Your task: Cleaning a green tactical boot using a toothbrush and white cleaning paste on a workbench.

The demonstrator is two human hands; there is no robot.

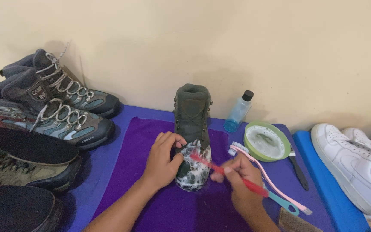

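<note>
Small clear bluish bottle [238, 113] with black cap leans against wall behind my mat, just left of round green tub [266, 140] of white foam; oval logo patch [37, 93] on grey boot tongue, far left

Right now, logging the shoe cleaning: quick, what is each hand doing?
Left hand: closed on the soapy boot, steadying its toe.
Right hand: closed, holding a red brush against the boot.

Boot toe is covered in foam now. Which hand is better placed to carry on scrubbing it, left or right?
Likely the right. The right hand already holds the red brush, its head on the foamy toe of the green boot. The left hand grips the boot's side, steadying it on the purple cloth.
</note>
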